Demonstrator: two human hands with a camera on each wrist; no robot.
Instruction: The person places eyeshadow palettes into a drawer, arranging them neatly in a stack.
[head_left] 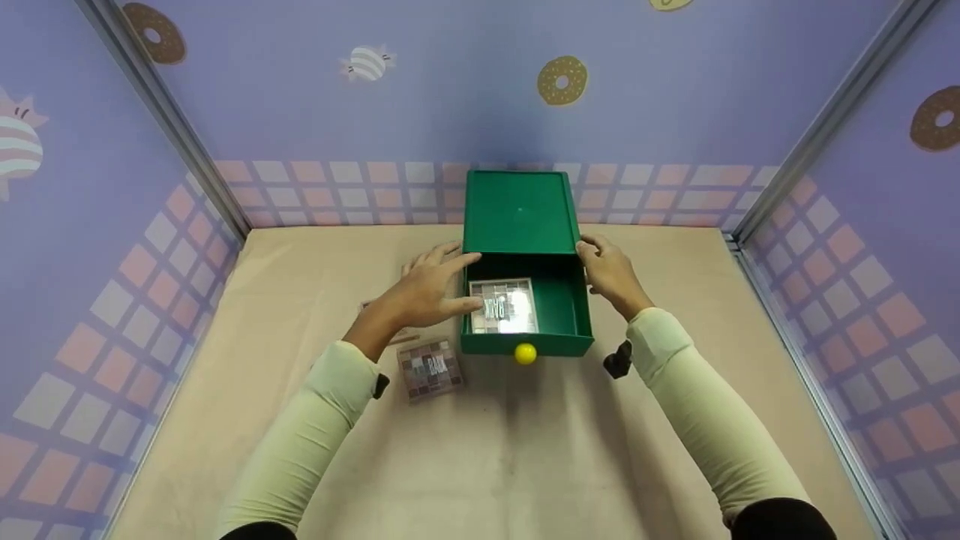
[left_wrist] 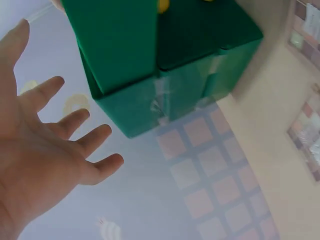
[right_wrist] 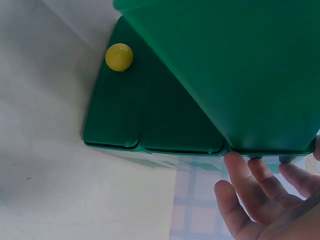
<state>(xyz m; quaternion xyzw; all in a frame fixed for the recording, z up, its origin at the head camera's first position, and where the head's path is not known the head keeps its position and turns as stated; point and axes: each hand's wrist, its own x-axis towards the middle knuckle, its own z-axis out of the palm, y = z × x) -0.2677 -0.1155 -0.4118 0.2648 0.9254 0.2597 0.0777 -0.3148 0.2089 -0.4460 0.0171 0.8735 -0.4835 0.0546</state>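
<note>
A green drawer cabinet [head_left: 519, 214] stands against the back wall with its top drawer [head_left: 562, 304] pulled out. In the drawer's left part lies an eyeshadow palette [head_left: 504, 315] with a shiny lid. My left hand [head_left: 427, 292] is at the drawer's left side, fingers spread; in the left wrist view a gap separates it from the cabinet. At the right side, my right hand [head_left: 611, 274] touches the cabinet near the drawer opening, its fingertips [right_wrist: 235, 162] along the side wall. A yellow ball-shaped knob [head_left: 525, 354] sits on the drawer front.
Another eyeshadow palette [head_left: 431, 367] lies on the cloth-covered table [head_left: 510, 465], left of the drawer. Beyond it, more palette edges show, partly hidden by my left hand and arm. Below the top drawer are two closed drawers [right_wrist: 175, 115]. Patterned walls [head_left: 450, 97] enclose the table.
</note>
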